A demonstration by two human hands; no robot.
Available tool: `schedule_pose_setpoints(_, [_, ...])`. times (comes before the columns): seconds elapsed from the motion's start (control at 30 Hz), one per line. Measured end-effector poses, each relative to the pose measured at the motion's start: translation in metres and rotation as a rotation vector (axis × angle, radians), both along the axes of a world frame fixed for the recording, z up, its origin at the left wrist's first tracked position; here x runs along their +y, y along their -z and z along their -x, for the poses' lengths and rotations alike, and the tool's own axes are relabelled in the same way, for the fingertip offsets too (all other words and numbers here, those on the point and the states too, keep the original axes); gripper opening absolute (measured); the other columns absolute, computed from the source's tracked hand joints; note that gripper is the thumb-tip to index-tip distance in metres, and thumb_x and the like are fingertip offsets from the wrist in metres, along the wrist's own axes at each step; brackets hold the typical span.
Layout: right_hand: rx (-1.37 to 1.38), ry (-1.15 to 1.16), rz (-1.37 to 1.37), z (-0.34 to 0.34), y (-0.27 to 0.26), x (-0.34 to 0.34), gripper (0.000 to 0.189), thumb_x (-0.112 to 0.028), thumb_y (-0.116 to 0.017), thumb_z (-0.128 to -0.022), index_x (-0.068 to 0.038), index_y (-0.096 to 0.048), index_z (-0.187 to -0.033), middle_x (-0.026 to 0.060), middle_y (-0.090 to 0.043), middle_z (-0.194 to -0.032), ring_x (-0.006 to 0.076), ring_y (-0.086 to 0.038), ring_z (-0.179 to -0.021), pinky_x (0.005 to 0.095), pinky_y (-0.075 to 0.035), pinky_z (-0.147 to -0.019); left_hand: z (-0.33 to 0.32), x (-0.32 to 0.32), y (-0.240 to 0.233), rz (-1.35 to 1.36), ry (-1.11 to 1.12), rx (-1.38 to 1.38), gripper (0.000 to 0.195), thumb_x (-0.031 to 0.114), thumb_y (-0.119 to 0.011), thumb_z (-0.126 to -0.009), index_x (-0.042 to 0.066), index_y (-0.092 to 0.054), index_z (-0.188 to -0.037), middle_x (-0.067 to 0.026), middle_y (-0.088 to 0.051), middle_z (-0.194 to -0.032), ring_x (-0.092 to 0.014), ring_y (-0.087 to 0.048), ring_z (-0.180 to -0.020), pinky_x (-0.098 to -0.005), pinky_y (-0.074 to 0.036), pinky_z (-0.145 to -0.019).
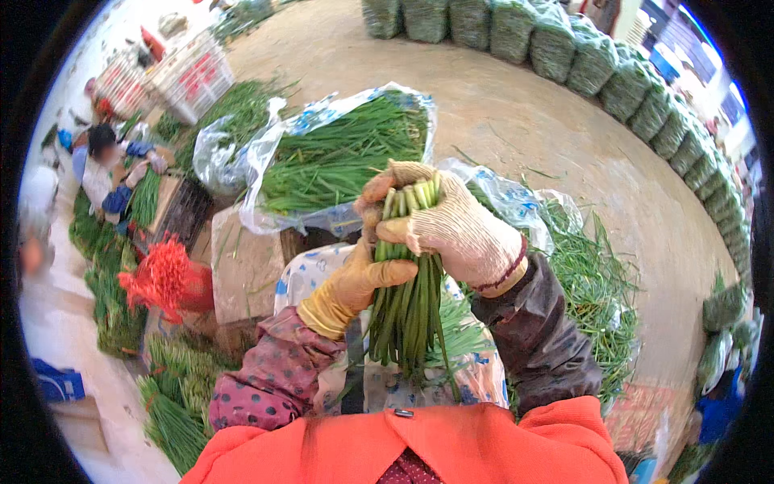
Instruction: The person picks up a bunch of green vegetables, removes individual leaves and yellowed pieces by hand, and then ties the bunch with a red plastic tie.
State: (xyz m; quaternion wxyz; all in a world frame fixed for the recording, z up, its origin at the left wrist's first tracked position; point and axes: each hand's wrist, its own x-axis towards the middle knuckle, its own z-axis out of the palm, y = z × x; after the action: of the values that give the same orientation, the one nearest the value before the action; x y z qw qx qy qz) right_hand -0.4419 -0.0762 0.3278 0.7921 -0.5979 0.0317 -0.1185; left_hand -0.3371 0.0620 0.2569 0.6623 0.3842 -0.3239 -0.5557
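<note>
Both my hands grip one bunch of long green stalks (406, 308), which look like garlic chives. Its pale cut ends point up and the leaves hang down over my lap. My left hand (351, 281), in a yellow rubber glove, wraps the bunch from the left, its thumb across the stalks. Around the top, near the cut ends, my right hand (465, 227) closes in a cream knitted glove. Just beyond my hands, a heap of loose green stalks (344, 154) lies on an open plastic sheet (429, 115) with blue print. Patterned plastic (308, 269) covers my lap.
Left of me are a board (242, 266), a bundle of red ties (160, 275) and finished green bunches (175, 417). A co-worker (100, 163) sits farther left near white crates (190, 75). Loose leaves (592, 302) lie at right; packed bags (571, 54) line the floor's far edge.
</note>
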Motion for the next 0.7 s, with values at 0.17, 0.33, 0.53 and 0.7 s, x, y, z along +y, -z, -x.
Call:
schedule_pose_setpoints(0.17, [-0.109,0.27,0.147,-0.001,0.038,0.014,0.076,-0.011,-0.083,-0.072,-0.002,-0.048,-0.139,0.0102,-0.058,-0.129,0.0244,-0.056,-0.118,0.0382,-0.046,-0.101,0.013,0.011,0.033,-0.07,0.038,0.236,0.067,0.031,-0.079,-0.082,0.008,-0.049,-0.137,-0.0067,-0.059,-0.124,-0.019,-0.059,-0.113,-0.0363,-0.048,-0.099])
schedule_pose_setpoints(0.33, [-0.245,0.211,0.941,0.001,0.017,0.003,0.062,-0.011,-0.079,-0.071,-0.002,-0.056,-0.129,0.016,-0.059,-0.132,0.0319,-0.056,-0.122,0.0387,-0.044,-0.102,0.0,0.012,0.037,-0.086,0.167,0.252,0.075,0.037,-0.08,-0.078,0.004,-0.047,-0.138,-0.0093,-0.059,-0.13,-0.021,-0.058,-0.119,-0.0385,-0.045,-0.105])
schedule_pose_setpoints(0.53, [-0.121,0.143,1.136,-0.001,0.019,0.009,0.036,-0.006,-0.067,-0.078,-0.001,-0.064,-0.113,0.0189,-0.065,-0.119,0.0365,-0.06,-0.112,0.0412,-0.047,-0.096,0.02,0.015,0.014,0.007,0.1,0.308,0.055,0.004,-0.077,-0.074,0.009,-0.057,-0.125,-0.003,-0.064,-0.112,-0.017,-0.061,-0.105,-0.0351,-0.049,-0.094])
schedule_pose_setpoints(0.7, [-0.243,0.231,0.165,-0.035,0.045,0.02,0.103,-0.047,-0.078,-0.079,-0.009,-0.02,-0.156,0.0141,-0.025,-0.158,0.0317,-0.035,-0.14,0.0421,-0.034,-0.111,0.01,0.015,0.003,0.084,-0.23,0.27,0.054,0.002,-0.078,-0.075,0.007,-0.057,-0.125,-0.005,-0.067,-0.107,-0.018,-0.065,-0.098,-0.0339,-0.053,-0.086])
